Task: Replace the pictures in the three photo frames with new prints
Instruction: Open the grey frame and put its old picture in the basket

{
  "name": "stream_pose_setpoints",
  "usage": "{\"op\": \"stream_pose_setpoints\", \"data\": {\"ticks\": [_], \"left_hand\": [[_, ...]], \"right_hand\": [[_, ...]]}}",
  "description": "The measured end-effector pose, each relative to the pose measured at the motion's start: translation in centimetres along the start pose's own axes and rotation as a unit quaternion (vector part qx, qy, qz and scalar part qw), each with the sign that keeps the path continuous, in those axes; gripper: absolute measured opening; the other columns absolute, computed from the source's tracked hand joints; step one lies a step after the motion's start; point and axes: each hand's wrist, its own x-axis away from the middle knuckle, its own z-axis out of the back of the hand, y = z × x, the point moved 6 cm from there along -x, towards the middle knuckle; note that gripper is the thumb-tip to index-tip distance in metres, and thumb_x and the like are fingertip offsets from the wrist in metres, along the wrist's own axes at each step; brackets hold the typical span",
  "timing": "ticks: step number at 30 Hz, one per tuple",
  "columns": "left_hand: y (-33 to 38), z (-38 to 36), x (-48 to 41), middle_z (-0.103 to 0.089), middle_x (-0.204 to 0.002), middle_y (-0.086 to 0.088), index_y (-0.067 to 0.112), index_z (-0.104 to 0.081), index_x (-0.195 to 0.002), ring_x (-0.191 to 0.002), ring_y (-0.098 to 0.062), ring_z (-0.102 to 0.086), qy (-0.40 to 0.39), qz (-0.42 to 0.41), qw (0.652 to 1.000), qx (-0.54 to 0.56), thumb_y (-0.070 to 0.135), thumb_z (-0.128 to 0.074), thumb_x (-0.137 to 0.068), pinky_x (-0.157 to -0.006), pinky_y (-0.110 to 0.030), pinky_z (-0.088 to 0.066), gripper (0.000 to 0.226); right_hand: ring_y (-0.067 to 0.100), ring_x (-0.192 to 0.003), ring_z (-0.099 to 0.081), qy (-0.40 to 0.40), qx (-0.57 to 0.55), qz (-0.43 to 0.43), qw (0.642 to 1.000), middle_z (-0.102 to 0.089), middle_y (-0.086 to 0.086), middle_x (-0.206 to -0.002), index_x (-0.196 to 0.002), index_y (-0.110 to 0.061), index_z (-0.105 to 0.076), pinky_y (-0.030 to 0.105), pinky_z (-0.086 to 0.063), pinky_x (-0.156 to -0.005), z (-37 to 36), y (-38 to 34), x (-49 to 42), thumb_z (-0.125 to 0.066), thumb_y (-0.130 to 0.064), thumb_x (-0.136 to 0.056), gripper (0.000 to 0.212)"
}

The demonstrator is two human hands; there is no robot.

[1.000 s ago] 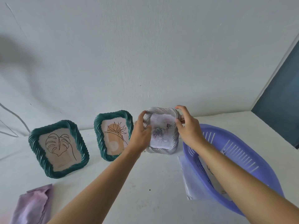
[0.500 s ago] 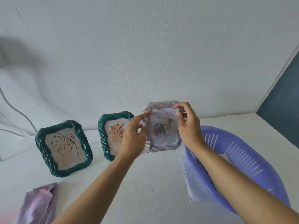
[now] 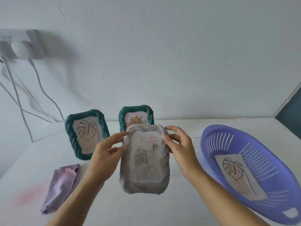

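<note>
white frame (image 3: 145,160): held above table (image 3: 146,209)
left hand (image 3: 105,154): grip pinched on left rim
right hand (image 3: 180,149): grip pinched on right rim

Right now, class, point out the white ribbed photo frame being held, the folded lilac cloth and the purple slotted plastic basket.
white ribbed photo frame (image 3: 145,160): head view, its picture area.
folded lilac cloth (image 3: 60,185): head view, middle of the top fold.
purple slotted plastic basket (image 3: 228,129): head view, far rim.

White ridged photo frame (image 3: 145,160), rose print inside, held aloft, face up. Green ridged leaf-print frame (image 3: 87,132) and flower-print frame (image 3: 136,115) stand behind. Loose leaf print (image 3: 239,175) lies right.
</note>
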Motion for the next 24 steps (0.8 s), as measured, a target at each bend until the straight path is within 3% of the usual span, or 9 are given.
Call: {"op": "stream_pose_setpoints", "data": {"ticks": [3,6,8,11,15,18,20,22,24], "left_hand": [[-2.8,1.4,2.2,-0.072,-0.112,0.005,0.03,-0.073,-0.113,-0.084,-0.002,-0.071,0.015,0.039,0.999,0.01,0.003,-0.065,-0.092,-0.072,-0.013,-0.055,0.035],[-5.1,2.2,3.5,-0.071,-0.114,0.004,0.032,-0.071,-0.117,-0.087,-0.009,-0.072,0.014,0.061,0.998,-0.012,0.007,-0.066,-0.093,-0.076,-0.018,-0.057,0.035],[-6.5,2.5,3.6,-0.07,-0.116,0.004,0.034,-0.069,-0.118,-0.085,-0.017,-0.073,0.008,0.065,0.997,-0.033,0.008,-0.066,-0.093,-0.078,-0.022,-0.059,0.036],[-7.9,2.5,3.5,-0.068,-0.119,0.008,0.037,-0.066,-0.12,-0.085,-0.01,-0.071,-0.006,0.049,0.995,-0.082,0.006,-0.066,-0.093,-0.074,-0.02,-0.057,0.042],[-8.7,2.1,3.3,-0.064,-0.12,0.021,0.055,-0.058,-0.117,-0.084,-0.003,-0.071,-0.029,0.048,0.991,-0.121,0.007,-0.064,-0.093,-0.071,-0.022,-0.057,0.054],[-9.4,1.7,3.4,-0.06,-0.13,0.017,0.06,-0.05,-0.122,-0.101,-0.001,-0.065,-0.036,0.04,0.982,-0.183,0.027,-0.065,-0.093,-0.088,-0.038,-0.056,0.046],[-9.8,1.5,3.6,-0.053,-0.138,0.009,0.054,-0.05,-0.129,-0.125,-0.013,-0.052,-0.037,0.046,0.967,-0.248,0.056,-0.056,-0.088,-0.102,-0.05,-0.046,0.042],[-9.3,1.5,3.6,-0.049,-0.141,0.008,0.051,-0.047,-0.134,-0.134,-0.017,-0.043,-0.035,0.042,0.959,-0.278,0.071,-0.041,-0.083,-0.105,-0.051,-0.04,0.055],[-7.6,1.0,3.5,-0.046,-0.143,0.012,0.053,-0.043,-0.136,-0.136,-0.013,-0.039,-0.042,0.009,0.954,-0.296,0.074,-0.035,-0.085,-0.101,-0.045,-0.034,0.056]], "right_hand": [[0.02,-0.083,-0.072,-0.027,-0.003,-0.066,0.997,-0.075,0.007,-0.088,-0.113,-0.017,-0.067,0.037,-0.059,-0.079,-1.9,2.7,1.4,-0.068,-0.019,-0.092,0.02],[0.018,-0.083,-0.073,-0.053,0.012,-0.104,0.993,-0.076,0.004,-0.086,-0.109,-0.016,-0.067,0.034,-0.06,-0.079,-3.4,4.5,2.3,-0.066,-0.025,-0.094,0.018],[0.017,-0.078,-0.072,-0.057,0.028,-0.104,0.993,-0.075,0.005,-0.083,-0.104,-0.019,-0.066,0.035,-0.057,-0.076,-4.1,5.3,2.6,-0.065,-0.028,-0.094,0.014],[0.019,-0.072,-0.064,-0.058,0.076,-0.082,0.992,-0.07,0.017,-0.084,-0.103,-0.025,-0.063,0.033,-0.048,-0.068,-4.7,6.1,2.6,-0.063,-0.033,-0.095,0.011],[0.025,-0.087,-0.068,-0.065,0.118,-0.078,0.988,-0.072,0.011,-0.091,-0.11,-0.028,-0.058,0.035,-0.052,-0.075,-5.2,7.1,2.3,-0.059,-0.036,-0.097,0.015],[0.032,-0.081,-0.065,-0.085,0.111,-0.099,0.985,-0.069,0.02,-0.089,-0.111,-0.036,-0.053,0.036,-0.047,-0.072,-5.4,7.8,2.4,-0.056,-0.04,-0.098,0.014],[0.03,-0.072,-0.058,-0.089,0.102,-0.101,0.986,-0.06,0.027,-0.08,-0.109,-0.041,-0.05,0.036,-0.042,-0.068,-5.4,7.8,2.6,-0.056,-0.046,-0.097,0.015],[0.039,-0.073,-0.059,-0.087,0.107,-0.093,0.986,-0.059,0.036,-0.086,-0.108,-0.043,-0.049,0.037,-0.042,-0.067,-5.6,7.4,2.7,-0.057,-0.049,-0.095,0.016],[0.048,-0.087,-0.061,-0.075,0.119,-0.072,0.987,-0.059,0.038,-0.099,-0.107,-0.044,-0.05,0.042,-0.049,-0.066,-5.9,6.5,2.9,-0.057,-0.051,-0.094,0.016]]}}
